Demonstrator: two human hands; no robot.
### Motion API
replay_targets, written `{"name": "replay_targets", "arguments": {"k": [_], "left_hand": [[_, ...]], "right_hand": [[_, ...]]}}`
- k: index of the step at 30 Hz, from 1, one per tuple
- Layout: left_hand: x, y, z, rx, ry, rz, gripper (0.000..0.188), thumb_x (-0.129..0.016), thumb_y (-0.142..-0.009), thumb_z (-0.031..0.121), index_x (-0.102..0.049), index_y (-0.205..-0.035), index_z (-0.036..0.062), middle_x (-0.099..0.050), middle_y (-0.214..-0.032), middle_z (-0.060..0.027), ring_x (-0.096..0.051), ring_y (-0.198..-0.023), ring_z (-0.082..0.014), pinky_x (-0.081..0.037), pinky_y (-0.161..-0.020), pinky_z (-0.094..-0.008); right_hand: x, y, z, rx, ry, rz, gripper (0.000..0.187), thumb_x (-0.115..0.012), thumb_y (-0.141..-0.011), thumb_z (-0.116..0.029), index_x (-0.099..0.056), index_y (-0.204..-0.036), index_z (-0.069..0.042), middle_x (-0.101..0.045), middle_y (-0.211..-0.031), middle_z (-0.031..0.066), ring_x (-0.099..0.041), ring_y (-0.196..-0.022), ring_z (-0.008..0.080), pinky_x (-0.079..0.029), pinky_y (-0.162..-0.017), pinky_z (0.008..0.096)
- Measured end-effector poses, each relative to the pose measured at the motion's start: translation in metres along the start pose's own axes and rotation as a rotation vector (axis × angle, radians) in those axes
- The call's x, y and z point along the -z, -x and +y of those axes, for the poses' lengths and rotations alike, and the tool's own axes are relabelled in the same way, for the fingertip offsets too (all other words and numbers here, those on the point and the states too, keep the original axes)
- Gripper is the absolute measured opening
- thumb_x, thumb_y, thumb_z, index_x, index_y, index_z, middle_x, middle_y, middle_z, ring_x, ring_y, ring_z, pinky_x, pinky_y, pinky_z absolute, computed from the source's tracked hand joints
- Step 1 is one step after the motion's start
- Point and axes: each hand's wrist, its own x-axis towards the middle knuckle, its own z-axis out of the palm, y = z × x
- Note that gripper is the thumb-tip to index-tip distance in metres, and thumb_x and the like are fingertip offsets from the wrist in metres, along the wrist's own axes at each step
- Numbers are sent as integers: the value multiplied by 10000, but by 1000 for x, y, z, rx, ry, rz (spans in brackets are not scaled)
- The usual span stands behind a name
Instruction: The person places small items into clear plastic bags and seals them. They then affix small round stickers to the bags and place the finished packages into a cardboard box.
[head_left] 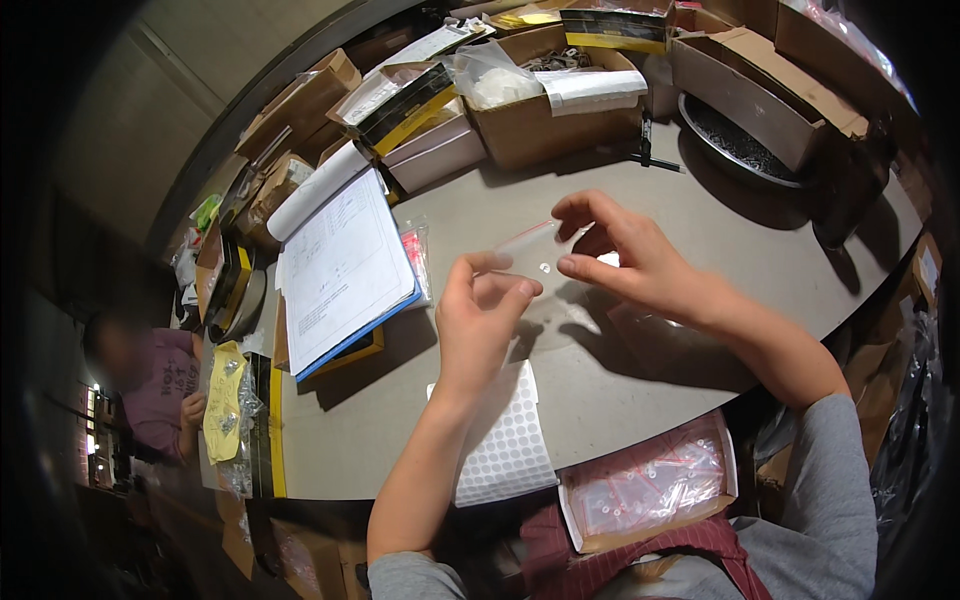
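A small clear zip bag (522, 258) with a red line along its top edge is held above the table, between my two hands. My left hand (478, 315) is closed on its left side, thumb and fingers pinching the plastic. One small white round piece (545, 267) shows on or in the bag; which of the two I cannot tell. My right hand (640, 255) is at the bag's right side, its curled fingers and thumb apart, fingertips close to the plastic. Below my left wrist lies a white sheet of round grey stickers (512, 440).
An open box of clear red-lined bags (650, 480) sits at the near table edge. A clipboard with papers (345, 275) lies left. Behind are a cardboard box (555, 125), a round dark pan of small parts (735, 140) and a black pen (655, 162). Another person (160, 395) is far left.
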Motion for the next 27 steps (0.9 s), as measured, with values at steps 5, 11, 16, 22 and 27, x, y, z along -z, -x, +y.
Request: {"name": "replay_targets", "arguments": {"k": [5,11,16,22,27], "left_hand": [[-4,6,16,168,224,-117,297,-707,-923,107,-656,-1180,-32,-752,-971,-112,-670,-895,-125,-502,-839,-248],[-4,9,18,223,220,-107,261,-712,-924,140,-713,-1116,-37,-759,-965,-120,-692,-876,-149,-531,-827,-268],[-6,11,17,216,305,-125,228,-658,-959,36,-695,-1152,-78,-735,-987,-131,-682,-923,-167,-519,-835,-289],[-4,11,13,174,266,-154,202,-662,-952,39,-722,-1119,-58,-736,-986,-107,-674,-901,-148,-531,-813,-281],[-4,13,6,164,281,-151,212,-660,-949,59,-743,-1126,-24,-753,-988,-82,-690,-897,-121,-558,-781,-268]], "right_hand": [[-3,4,-3,-132,-241,-72,332,-656,-925,-78,-526,-1219,3,-688,-837,77,-660,-756,140,-527,-716,293],[-6,1,-8,308,315,108,363,-736,-817,-49,-580,-1144,-33,-636,-1078,138,-639,-969,288,-521,-852,379],[-12,3,-11,468,559,88,299,-792,-781,-34,-644,-1040,-63,-572,-1207,137,-519,-1174,349,-460,-968,435],[-15,4,-7,453,586,85,268,-777,-717,-71,-646,-947,-112,-577,-1208,98,-488,-1225,366,-419,-1030,493],[-16,5,-9,487,635,85,236,-783,-715,-76,-646,-904,-116,-585,-1200,84,-491,-1230,347,-401,-1029,479]]}}
